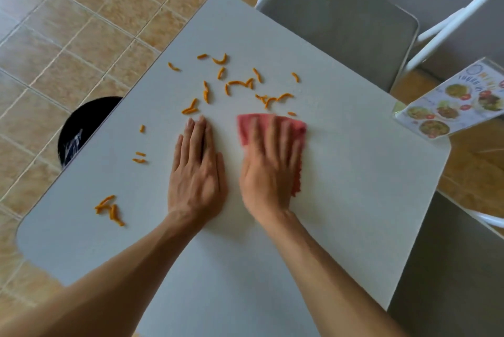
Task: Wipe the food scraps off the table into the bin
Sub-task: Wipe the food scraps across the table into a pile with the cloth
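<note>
Tan floor tiles surround the white table (pixel 341 173), with a grey chair (pixel 341 23) beyond it and a menu card (pixel 461 102) at its right corner. Your right hand (pixel 272 167) lies flat with fingers spread, pressing the pink cloth (pixel 272 126) onto the tabletop, probably to push crumbs leftward. Your left hand (pixel 197 170) rests flat and open beside it, holding nothing. Orange food scraps (pixel 234 83) lie scattered ahead and to the left. The black bin (pixel 81 129) waits under the left edge; its contents are unclear.
</note>
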`<state>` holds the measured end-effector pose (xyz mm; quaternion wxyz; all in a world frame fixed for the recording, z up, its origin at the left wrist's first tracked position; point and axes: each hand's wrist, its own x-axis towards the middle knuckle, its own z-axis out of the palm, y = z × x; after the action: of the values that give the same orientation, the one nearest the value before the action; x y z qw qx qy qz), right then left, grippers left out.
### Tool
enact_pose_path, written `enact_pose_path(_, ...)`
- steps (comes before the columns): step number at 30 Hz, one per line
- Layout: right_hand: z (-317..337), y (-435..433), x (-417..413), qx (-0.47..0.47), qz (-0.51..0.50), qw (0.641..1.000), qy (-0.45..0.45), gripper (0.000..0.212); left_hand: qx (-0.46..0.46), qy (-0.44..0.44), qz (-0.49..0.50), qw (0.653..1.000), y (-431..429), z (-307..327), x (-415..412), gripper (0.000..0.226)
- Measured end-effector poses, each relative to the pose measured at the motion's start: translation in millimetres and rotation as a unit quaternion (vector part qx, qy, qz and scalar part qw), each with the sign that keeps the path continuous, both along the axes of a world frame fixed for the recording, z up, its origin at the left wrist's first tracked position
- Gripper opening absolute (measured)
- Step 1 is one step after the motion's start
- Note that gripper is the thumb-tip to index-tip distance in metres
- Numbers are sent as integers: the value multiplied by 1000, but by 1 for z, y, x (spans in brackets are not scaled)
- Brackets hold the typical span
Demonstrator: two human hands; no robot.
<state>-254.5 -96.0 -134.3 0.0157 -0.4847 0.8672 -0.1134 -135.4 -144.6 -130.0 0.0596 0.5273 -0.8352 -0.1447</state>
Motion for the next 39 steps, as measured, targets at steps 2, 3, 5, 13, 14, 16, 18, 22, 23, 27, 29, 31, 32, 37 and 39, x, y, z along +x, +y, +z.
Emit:
enact_pose_path(2, -2, 3, -17, 2, 159, 987, 1, 51, -1, -3, -3, 1000, -2, 0, -1, 59)
enact_pose_path(3, -2, 2, -33, -5, 176, 984, 0, 50, -1, -2, -3, 1000, -2, 0, -2, 59)
enact_pose_path(5, -1, -7, -46, -13, 76, 997, 4, 50, -1, 2, 3, 1000, -2, 1, -4, 59)
enact_pose_path(13, 9, 35, -52, 29, 246, 969, -20, 50, -7, 11, -5, 1000, -4, 1, -1, 58)
enact_pose_path(14, 12, 44, -68, 47, 235, 971, -14, 52, -6, 10, -2, 1000, -4, 1, -2, 58)
enact_pose_path(16, 13, 52, -101, 92, 143, 985, 15, 57, -2, 12, -2, 1000, -3, 2, -4, 58)
enact_pose_path(18, 10, 37, -126, 113, -7, 993, 36, 62, -1, 14, -4, 1000, -4, 2, -4, 58)
enact_pose_path(22, 11, -45, -125, 87, -252, 964, -20, 59, -2, 15, -6, 1000, -3, 2, -3, 58)
enact_pose_path(23, 10, -64, -116, 82, -256, 963, -25, 58, -2, 16, -7, 1000, -3, 1, -3, 58)
enact_pose_path(27, 6, -113, -65, 51, -111, 993, -4, 61, -1, 24, -2, 1000, -2, 1, -3, 58)
enact_pose_path(29, 6, -123, -42, 51, -2, 999, -6, 64, -1, 22, -1, 1000, -2, 1, -3, 58)
enact_pose_path(31, 8, -124, -35, 63, 141, 988, -10, 66, 0, 24, -2, 1000, -2, 1, -3, 57)
enact_pose_path(32, 9, -123, -42, 66, 199, 977, -22, 67, 0, 27, -3, 1000, -2, 1, -4, 58)
enact_pose_path(37, 1, -101, -109, 29, 92, 995, -5, 62, -3, 35, -6, 999, -3, 3, -4, 57)
enact_pose_path(39, -4, -96, -99, 16, -58, 998, 3, 58, -1, 35, -5, 999, -3, 2, -2, 57)
